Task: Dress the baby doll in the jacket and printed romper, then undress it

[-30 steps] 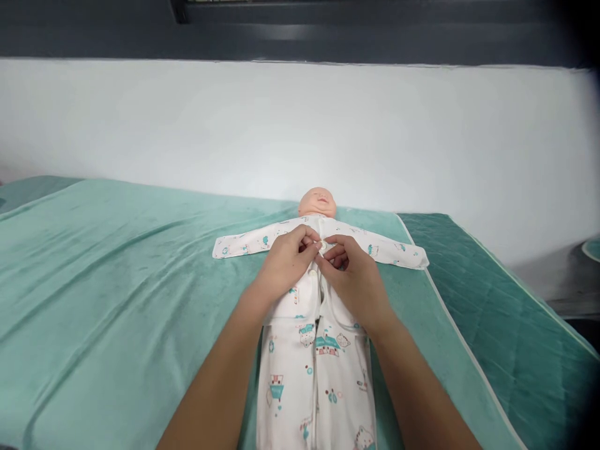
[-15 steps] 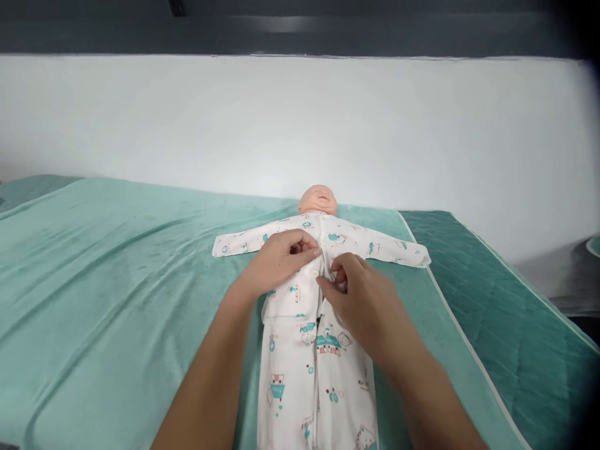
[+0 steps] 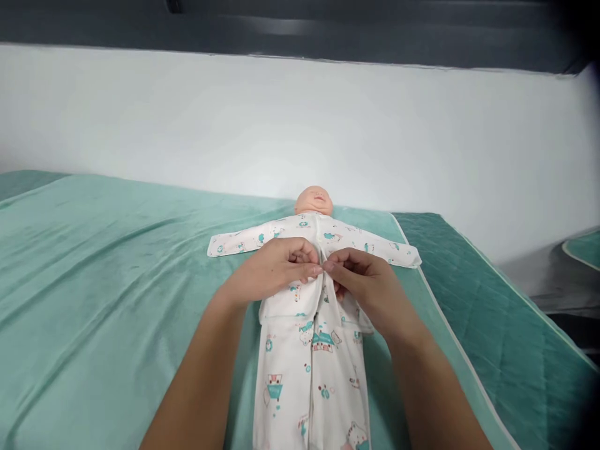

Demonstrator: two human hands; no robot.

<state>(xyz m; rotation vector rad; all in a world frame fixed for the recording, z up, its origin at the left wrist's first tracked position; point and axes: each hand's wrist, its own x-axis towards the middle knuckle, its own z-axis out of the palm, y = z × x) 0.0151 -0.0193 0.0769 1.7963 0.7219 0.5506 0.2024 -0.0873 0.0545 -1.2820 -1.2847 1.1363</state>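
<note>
A baby doll (image 3: pixel 313 200) lies on its back, dressed in a white printed baby shirt (image 3: pixel 288 306) with both sleeves spread wide. White printed pants (image 3: pixel 285 387) cover its legs. At the chest, my left hand (image 3: pixel 281 269) pinches the front edge of the shirt between thumb and fingers. My right hand (image 3: pixel 360 281) meets it there, pinching the other front edge, fingertips nearly touching. Below my fingers the shirt front parts in a narrow gap. Whatever button or buttonhole lies between my fingertips is hidden.
A light green sheet (image 3: pixel 117 281) with wrinkles on the left spreads under the doll. A darker green quilted pad (image 3: pixel 482 300) lies on the right. Behind stands a white wall (image 3: pixel 234 119), with a dark beam (image 3: pixel 300 31) along the top.
My right hand has moved up and pulled its shirt edge against the left one. My left hand has lowered slightly, and a gap has opened in the shirt below.
</note>
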